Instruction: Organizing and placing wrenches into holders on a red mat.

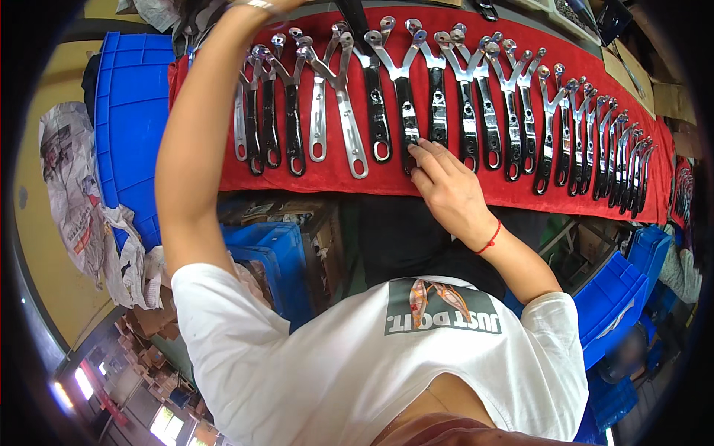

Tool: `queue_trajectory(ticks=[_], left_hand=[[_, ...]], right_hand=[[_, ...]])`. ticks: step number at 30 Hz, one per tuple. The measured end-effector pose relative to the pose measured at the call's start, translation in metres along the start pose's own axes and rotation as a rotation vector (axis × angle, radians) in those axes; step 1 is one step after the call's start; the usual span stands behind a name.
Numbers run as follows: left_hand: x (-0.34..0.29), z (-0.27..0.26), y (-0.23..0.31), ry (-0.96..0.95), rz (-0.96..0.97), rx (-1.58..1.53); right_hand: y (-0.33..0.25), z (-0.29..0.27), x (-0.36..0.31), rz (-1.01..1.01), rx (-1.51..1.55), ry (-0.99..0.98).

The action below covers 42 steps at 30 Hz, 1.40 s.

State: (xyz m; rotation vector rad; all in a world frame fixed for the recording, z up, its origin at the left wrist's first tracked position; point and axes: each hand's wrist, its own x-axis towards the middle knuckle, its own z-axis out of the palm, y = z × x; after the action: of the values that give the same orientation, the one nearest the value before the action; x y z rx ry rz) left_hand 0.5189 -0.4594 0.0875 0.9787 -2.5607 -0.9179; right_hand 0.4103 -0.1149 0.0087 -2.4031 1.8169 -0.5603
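Forked metal pieces, Y-shaped with shiny prongs, lie side by side on a red cloth [327,178], their prongs pointing away from me. Most have black handles; a few, like the silver forked piece [348,119], are bare metal. With its fingertips, my right hand [450,193] grips the lower end of a black-handled forked piece [405,97] near the middle of the row. My left arm stretches over the row's left end, and my left hand [262,7] is at the upper edge, its fingers cut off from view. A long black object [352,18] lies right of it.
At the left stands a large blue plastic crate [134,126], with crumpled paper [71,186] beside it. Below the cloth's front edge is another blue bin [271,256]; more blue crates [606,297] are at the right. White trays [565,18] line the far side.
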Motion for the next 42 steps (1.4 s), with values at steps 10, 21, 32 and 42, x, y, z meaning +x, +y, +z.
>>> queue_trajectory(ticks=[10, 21, 32, 42], left_hand=[[-0.199, -0.071, -0.011, 0.351, -0.129, -0.264], [-0.298, -0.001, -0.08, 0.217, 0.025, 0.388], [-0.295, 0.01, -0.091, 0.1, 0.183, 0.619], [-0.302, 0.011, -0.109, 0.16, 0.11, 0.59]], right_hand=[[0.0, -0.001, 0.004, -0.032, -0.016, -0.021], [-0.008, -0.009, 0.012, -0.048, -0.022, -0.088], [-0.011, -0.006, 0.012, 0.0, -0.052, -0.088], [0.037, -0.05, 0.057, 0.02, 0.132, 0.047]])
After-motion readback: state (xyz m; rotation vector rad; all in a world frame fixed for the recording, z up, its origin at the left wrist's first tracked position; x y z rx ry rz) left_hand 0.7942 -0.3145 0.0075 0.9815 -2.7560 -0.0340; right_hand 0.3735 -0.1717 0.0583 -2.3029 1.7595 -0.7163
